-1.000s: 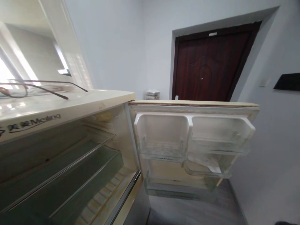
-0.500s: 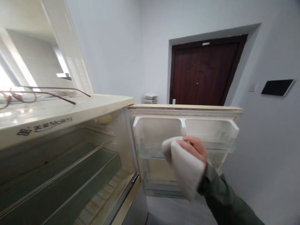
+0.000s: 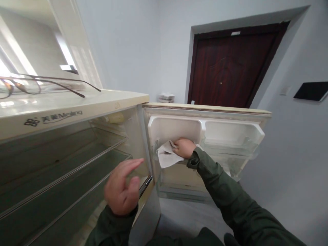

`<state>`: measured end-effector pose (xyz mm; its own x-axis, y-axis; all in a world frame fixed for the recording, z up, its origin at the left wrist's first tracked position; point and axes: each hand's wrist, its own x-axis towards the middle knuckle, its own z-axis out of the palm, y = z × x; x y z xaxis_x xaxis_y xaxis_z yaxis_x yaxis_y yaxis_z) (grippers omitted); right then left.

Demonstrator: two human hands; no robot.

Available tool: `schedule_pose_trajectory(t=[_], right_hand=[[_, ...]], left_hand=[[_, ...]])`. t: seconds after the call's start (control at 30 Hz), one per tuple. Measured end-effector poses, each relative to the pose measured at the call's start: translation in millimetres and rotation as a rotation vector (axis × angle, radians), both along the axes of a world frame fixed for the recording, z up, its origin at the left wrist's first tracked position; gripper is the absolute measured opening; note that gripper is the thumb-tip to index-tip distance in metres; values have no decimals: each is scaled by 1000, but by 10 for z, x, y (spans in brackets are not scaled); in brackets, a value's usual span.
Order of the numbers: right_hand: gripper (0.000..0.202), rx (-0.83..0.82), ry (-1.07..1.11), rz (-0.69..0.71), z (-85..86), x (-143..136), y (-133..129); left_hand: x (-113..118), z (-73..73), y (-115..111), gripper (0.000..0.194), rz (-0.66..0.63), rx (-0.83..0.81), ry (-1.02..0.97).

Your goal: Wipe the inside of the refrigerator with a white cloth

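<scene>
A cream fridge (image 3: 77,109) stands with its door (image 3: 205,112) swung wide to the right. My right hand (image 3: 183,147) presses a white cloth (image 3: 166,156) against the upper left door shelf (image 3: 176,136), fingers closed on the cloth. My left hand (image 3: 123,189) hovers in front of the fridge body near its right edge, fingers loosely spread and holding nothing. Both arms wear dark green sleeves. The glass shelves (image 3: 77,167) inside the fridge look bare.
A pair of glasses (image 3: 38,85) lies on top of the fridge. A dark red door (image 3: 230,65) is set in the far wall, with a small stack of white things (image 3: 166,97) on the floor beside it. A black panel (image 3: 311,90) hangs on the right wall.
My right hand came into view with the cloth and moved up and left onto the upper door shelf. My left hand has risen into view in front of the fridge.
</scene>
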<state>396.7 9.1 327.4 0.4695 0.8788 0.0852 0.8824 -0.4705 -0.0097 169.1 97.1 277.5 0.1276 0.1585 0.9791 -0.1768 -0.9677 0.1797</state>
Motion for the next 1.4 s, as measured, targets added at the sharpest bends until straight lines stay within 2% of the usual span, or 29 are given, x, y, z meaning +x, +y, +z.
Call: schedule_pose_trajectory(t=[0.1,0.17,0.23,0.37,0.43,0.53,0.6,0.63,0.77,0.83,0.9,1.07,1.27,1.33,1.4], right_hand=[[40,18,124,54,-14,16,-10],[33,62,171,41,-25,-7,-19],[25,170,123,-18,-26,-46,-40],[36,362,-69,-116,-13,-97,-50],[38,310,-21,-71,-19,-94,1],[34,144,117,130,-43,-84,115],[45,77,142,224,-51,-83,161],[47,60,142,229,-50,-85,166],[34,45,116,38,-36,-97,92],[26,84,90,-58,-40,-96,37],[23,164,71,-79,-56,-91,-10],[35,508,29,69,-127,-150,-58],[33,678,52,411,-230,-468,-167],[31,789,-8,465,-344,-597,-301],[29,851,-107,508,-571,-674,-433]], left_hand=[[63,35,11,22,85,167,268],[130,40,15,21,78,201,356],[188,22,12,21,51,199,402],[209,-21,-11,20,-1,202,425],[180,-27,-26,19,-14,204,432],[125,-39,-34,19,-19,211,447],[92,-60,-18,20,-19,208,451],[78,-73,-4,21,-16,203,458],[17,-115,76,22,8,225,487],[-29,-128,112,21,39,243,486],[-89,-146,141,21,67,249,488],[-248,-235,206,19,136,254,484],[-334,-323,295,20,199,269,499],[-355,-344,320,21,215,260,503],[-375,-371,342,22,231,253,506]])
